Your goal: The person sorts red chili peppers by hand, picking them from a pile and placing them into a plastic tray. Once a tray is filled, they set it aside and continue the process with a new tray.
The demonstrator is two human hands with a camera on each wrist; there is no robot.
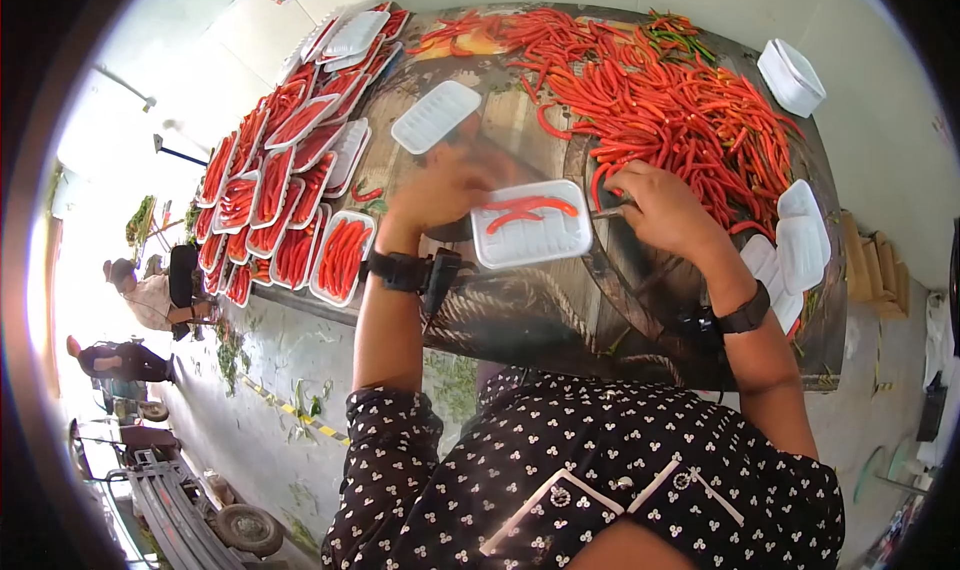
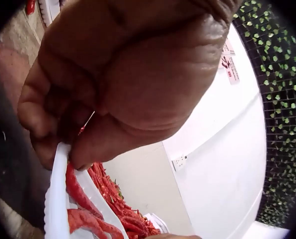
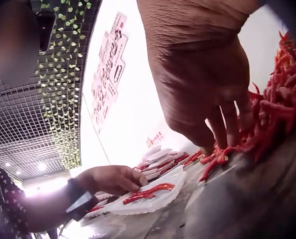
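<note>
A white foam tray (image 1: 532, 250) holds a few red chilies (image 1: 520, 213). My left hand (image 1: 440, 188), blurred in the head view, pinches the tray's left rim between thumb and fingers; the left wrist view shows this hand (image 2: 123, 74) at the tray edge (image 2: 58, 199). To the tray's right, my right hand (image 1: 665, 208) reaches to the near edge of a large heap of red chilies (image 1: 690, 120). Seen from the right wrist, the hand (image 3: 202, 84) points its extended fingers down onto loose chilies (image 3: 220, 158); no chili is visibly lifted.
Filled chili trays (image 1: 342, 260) are stacked at the table's left. An empty tray (image 1: 436, 117) lies behind my left hand. More empty trays stand at the back right (image 1: 792, 78) and right edge (image 1: 802, 240). Two people are beyond the table at the left.
</note>
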